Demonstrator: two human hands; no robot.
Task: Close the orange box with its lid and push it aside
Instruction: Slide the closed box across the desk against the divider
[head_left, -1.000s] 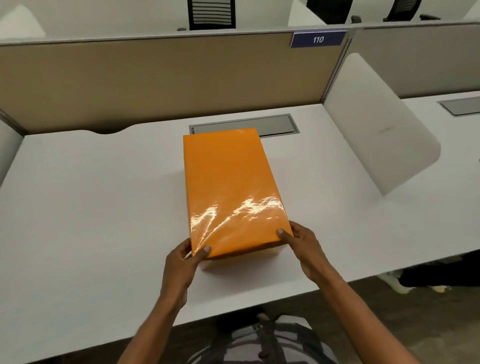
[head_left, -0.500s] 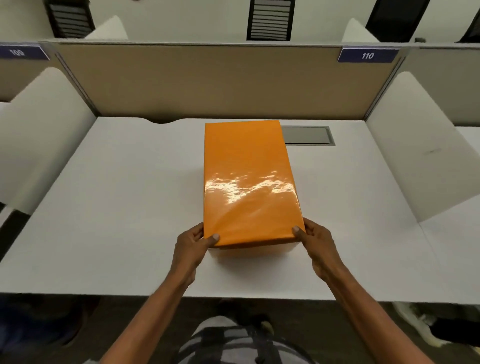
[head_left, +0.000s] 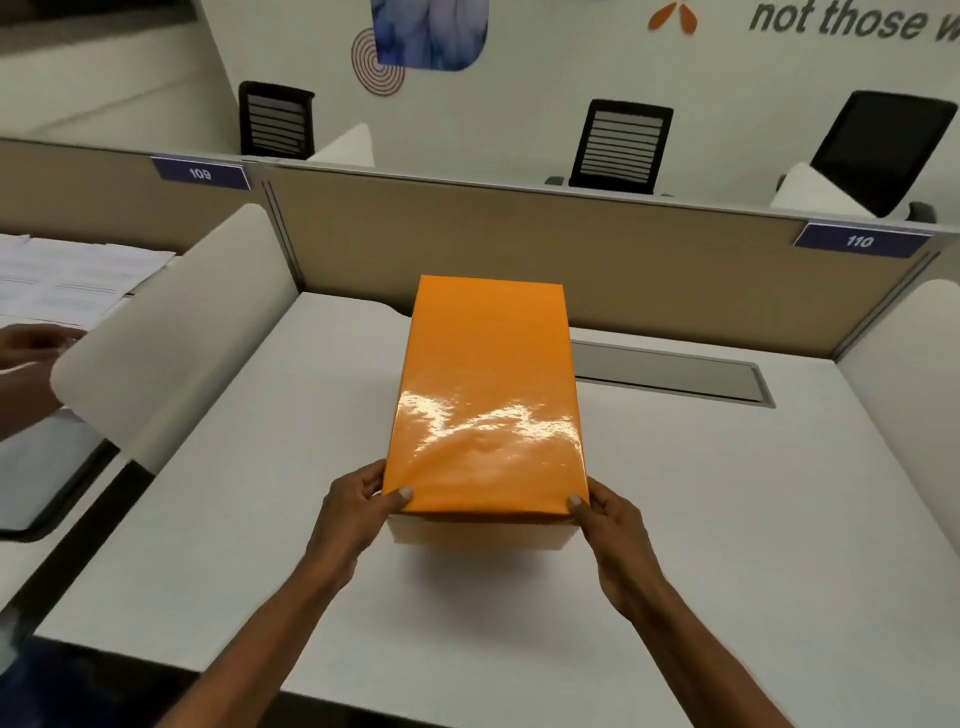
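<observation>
A glossy orange lid (head_left: 485, 400) covers the box, whose pale near wall (head_left: 480, 529) shows under the lid's front edge. The box stands lengthwise in the middle of the white desk (head_left: 727, 545), its far end close to the tan partition. My left hand (head_left: 358, 512) grips the lid's near left corner, thumb on top. My right hand (head_left: 610, 525) grips the near right corner the same way.
A grey cable hatch (head_left: 670, 371) lies in the desk right of the box. White curved dividers stand at the left (head_left: 171, 338) and right (head_left: 904, 384). Another person's hand (head_left: 31, 343) and papers (head_left: 67, 280) are at the neighbouring desk, far left.
The view has tilted up and shifted left, revealing the left divider, the neighbouring desk and chairs beyond. The box sits farther back, towards the partition. Both hands keep hold of the lid's near corners.
</observation>
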